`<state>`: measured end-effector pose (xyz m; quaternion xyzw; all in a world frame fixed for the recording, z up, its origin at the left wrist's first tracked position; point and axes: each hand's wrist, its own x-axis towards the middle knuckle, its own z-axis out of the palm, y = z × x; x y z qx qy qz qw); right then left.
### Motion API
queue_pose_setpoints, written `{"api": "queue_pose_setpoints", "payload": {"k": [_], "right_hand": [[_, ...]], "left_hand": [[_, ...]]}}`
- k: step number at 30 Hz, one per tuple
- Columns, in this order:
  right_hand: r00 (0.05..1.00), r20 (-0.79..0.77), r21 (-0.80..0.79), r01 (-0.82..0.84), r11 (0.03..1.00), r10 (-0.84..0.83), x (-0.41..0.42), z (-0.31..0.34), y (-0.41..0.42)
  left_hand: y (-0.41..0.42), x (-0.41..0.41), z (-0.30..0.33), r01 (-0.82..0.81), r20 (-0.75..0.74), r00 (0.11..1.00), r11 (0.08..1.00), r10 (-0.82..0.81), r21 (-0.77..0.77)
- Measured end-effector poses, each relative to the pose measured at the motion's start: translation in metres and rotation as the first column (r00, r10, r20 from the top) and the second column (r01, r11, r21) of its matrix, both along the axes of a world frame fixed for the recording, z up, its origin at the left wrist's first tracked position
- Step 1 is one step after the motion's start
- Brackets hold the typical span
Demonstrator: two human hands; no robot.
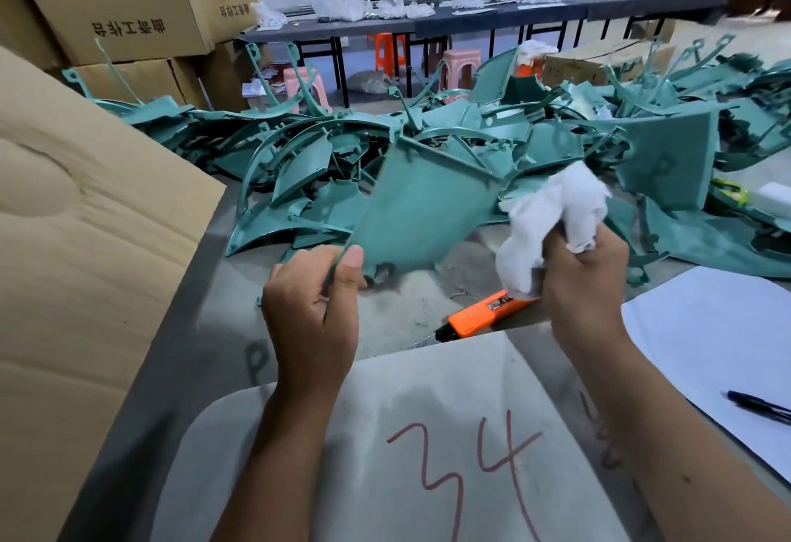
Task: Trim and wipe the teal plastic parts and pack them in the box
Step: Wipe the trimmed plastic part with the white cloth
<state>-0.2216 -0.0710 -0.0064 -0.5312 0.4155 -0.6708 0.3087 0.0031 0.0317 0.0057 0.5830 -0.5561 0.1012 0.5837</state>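
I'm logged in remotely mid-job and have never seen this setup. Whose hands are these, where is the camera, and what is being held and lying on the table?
There is no machine here: a person works with bare hands, and the one picture comes from a camera on their head, looking down. The left hand pinches the near edge of a teal plastic panel, held up over the grey table. The right hand grips a bunched white cloth beside the panel. An orange utility knife lies on the table beneath it. Behind is a pile of teal parts. A cardboard flap fills the left.
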Motion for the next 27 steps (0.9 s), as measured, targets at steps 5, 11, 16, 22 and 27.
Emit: {"api": "queue_pose_setpoints", "payload": {"k": [5,11,16,22,27], "right_hand": [[0.958,0.218,0.043,-0.201,0.979,0.187,0.010,0.009,0.015],[0.835,0.100,-0.036,-0.540,0.841,0.540,0.051,0.007,0.054],[0.934,0.138,0.020,-0.334,0.942,0.328,0.050,0.017,0.052],[0.930,0.295,0.122,-0.265,0.956,0.220,0.029,0.012,0.029],[0.918,0.343,0.208,-0.281,0.937,0.199,0.024,0.008,0.023]], "left_hand": [[-0.004,-0.006,0.005,-0.217,0.261,0.944,0.976,0.203,0.026],[-0.011,-0.063,-0.006,-0.252,0.469,0.881,0.902,0.064,0.350],[-0.007,-0.063,0.001,-0.135,0.400,0.916,0.906,-0.041,0.402],[-0.010,-0.030,-0.007,-0.048,0.213,0.974,0.849,-0.077,0.527],[-0.014,-0.021,-0.016,0.175,-0.042,0.983,0.846,-0.179,0.503]]}}
